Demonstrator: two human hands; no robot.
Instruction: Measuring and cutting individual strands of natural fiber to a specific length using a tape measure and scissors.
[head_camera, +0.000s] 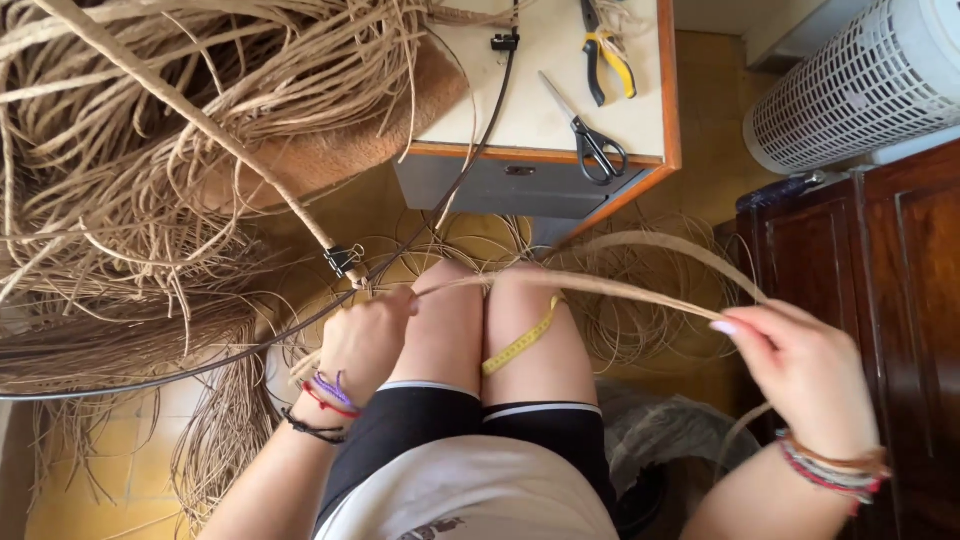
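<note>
My left hand (365, 335) is closed around the join where a thick wrapped cane rod (190, 110) meets a black binder clip (343, 259) and a dark wire hoop (200, 365). My right hand (800, 365) pinches a flat tan fibre strip (600, 287) that runs taut from the left hand across my knees and loops back above the right hand. A yellow measuring tape (520, 343) lies draped over my right thigh.
A mass of loose tan fibre strands (120, 200) fills the left side. A small table (560, 150) ahead carries black scissors (593, 140) and yellow-handled pliers (605, 55). A dark wooden cabinet (880, 260) and a white perforated appliance (860, 85) stand on the right. Thin fibre coils (640, 330) lie on the floor.
</note>
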